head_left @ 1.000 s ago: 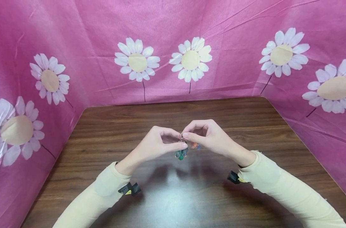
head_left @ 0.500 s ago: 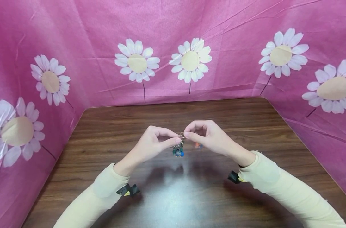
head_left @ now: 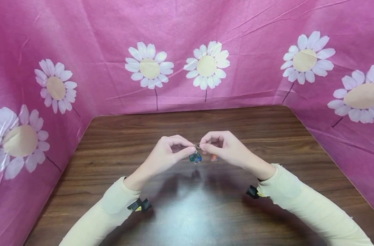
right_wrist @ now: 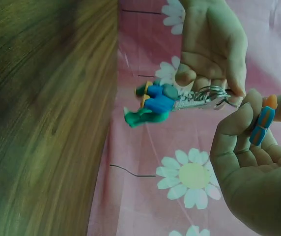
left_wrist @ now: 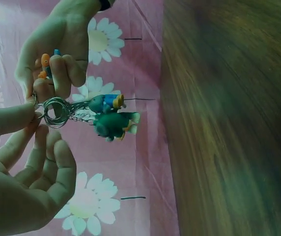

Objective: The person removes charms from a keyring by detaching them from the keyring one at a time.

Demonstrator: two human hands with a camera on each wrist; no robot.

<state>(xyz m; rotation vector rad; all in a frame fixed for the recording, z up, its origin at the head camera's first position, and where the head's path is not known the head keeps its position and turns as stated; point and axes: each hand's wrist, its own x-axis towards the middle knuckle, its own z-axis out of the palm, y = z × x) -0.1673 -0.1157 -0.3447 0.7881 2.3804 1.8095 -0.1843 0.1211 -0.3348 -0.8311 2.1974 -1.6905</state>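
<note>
Just above the table, my left hand (head_left: 165, 152) pinches a bunch of metal key rings (left_wrist: 57, 112) between thumb and forefinger. Short chains run from the rings to a green figurine (left_wrist: 113, 125) and a blue and green figurine (right_wrist: 160, 101), which dangle below the fingers. Close by on the right, my right hand (head_left: 225, 147) pinches a ring of another keychain at the edge of the bunch. Its orange and blue figurine (right_wrist: 263, 125) lies against the curled fingers of that hand. Fingertips partly hide where the rings meet.
Beneath both hands lies a brown wood-grain table (head_left: 128, 126). A pink cloth (head_left: 251, 68) with white daisies surrounds it at the back and both sides. Black wrist cameras (head_left: 252, 191) are strapped at the sleeve cuffs.
The left hand has shifted slightly left, its thumb now higher on the rings. The dangling figurines have swung and turned, showing blue and sitting higher. The right hand has barely moved.
</note>
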